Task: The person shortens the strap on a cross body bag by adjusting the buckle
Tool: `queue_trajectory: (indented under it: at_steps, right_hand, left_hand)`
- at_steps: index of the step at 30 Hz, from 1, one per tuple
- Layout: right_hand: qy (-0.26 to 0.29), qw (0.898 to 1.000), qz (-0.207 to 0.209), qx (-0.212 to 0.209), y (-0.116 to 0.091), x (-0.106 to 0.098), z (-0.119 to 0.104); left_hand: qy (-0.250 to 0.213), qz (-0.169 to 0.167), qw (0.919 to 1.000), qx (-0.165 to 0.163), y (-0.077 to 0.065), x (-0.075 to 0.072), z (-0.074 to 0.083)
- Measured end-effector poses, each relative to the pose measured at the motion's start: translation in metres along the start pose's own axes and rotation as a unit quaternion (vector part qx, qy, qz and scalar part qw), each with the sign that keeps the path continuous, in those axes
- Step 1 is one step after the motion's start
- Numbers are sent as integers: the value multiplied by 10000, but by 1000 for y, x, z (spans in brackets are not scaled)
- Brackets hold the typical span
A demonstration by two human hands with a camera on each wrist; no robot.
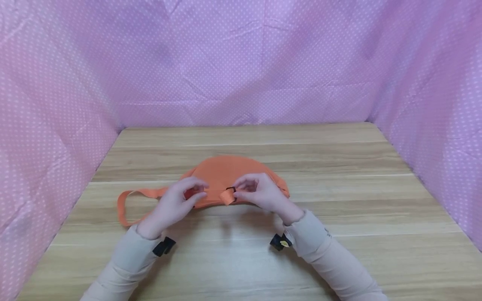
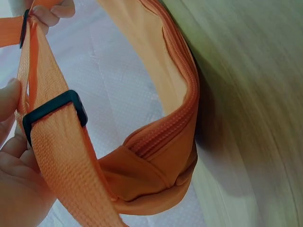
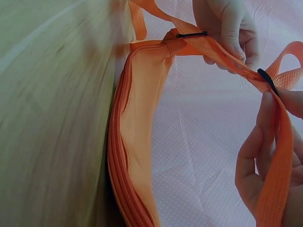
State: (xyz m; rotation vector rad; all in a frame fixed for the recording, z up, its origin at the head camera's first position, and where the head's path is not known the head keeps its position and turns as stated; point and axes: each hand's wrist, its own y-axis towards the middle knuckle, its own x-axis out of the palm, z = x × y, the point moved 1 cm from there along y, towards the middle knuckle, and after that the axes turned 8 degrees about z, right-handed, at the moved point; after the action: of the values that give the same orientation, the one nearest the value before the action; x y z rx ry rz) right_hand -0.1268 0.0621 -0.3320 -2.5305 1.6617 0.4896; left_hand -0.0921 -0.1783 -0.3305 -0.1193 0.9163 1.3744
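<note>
An orange waist bag [image 1: 229, 171] lies on the table, its curved zipper [image 3: 124, 156] running along the edge in the right wrist view. My left hand [image 1: 177, 202] pinches the orange webbing strap [image 2: 71, 156] between thumb and fingers, close to a black rectangular ring [image 2: 52, 109]. Opposite it, my right hand [image 1: 261, 193] grips a black slider buckle [image 3: 268, 81] with the strap threaded through it. A short loop of webbing [image 1: 227, 196] sticks out at this buckle. Between both hands the strap is stretched above the bag.
A longer strap loop [image 1: 122, 207] spreads over the wooden table [image 1: 241, 259] to the left of the bag. Pink dotted cloth [image 1: 241, 62] hangs behind the table and along both sides. Black wrist cameras [image 1: 164, 246] sit at both cuffs.
</note>
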Motion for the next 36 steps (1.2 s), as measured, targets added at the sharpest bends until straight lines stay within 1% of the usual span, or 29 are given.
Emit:
queue_trajectory:
  at_steps: [3, 7, 12, 14, 18, 24, 28, 32, 36]
  right_hand:
    - [27, 10000, 54, -59, 0, -1, 0]
    - [128, 9998, 122, -62, -1, -4, -1]
    - [245, 9989, 249, 312, -1, -9, 0]
    - [286, 9983, 282, 431, 0, -10, 0]
    - [391, 9977, 269, 484, 0, -11, 1]
    - [485, 9961, 302, 676, 0, -14, 0]
    - [462, 9964, 337, 626, -2, -16, 0]
    - [410, 9970, 302, 590, -2, -17, 2]
    - [450, 9961, 360, 669, -1, -16, 3]
  left_hand:
    - [-32, -69, 10000, -47, 1, -2, 0]
    - [101, -85, 9998, -170, -1, -8, -2]
    - [299, 28, 9990, -338, -6, -19, -6]
    - [347, 24, 9983, -470, -7, -23, -8]
    - [395, -20, 9969, -685, -11, -31, -13]
    - [423, -52, 9967, -688, -16, -40, -18]
    - [605, -115, 9941, -893, -18, -47, -21]
    - [755, -268, 9905, -1120, -17, -50, -24]
    - [804, -350, 9894, -1159, -16, -46, -26]
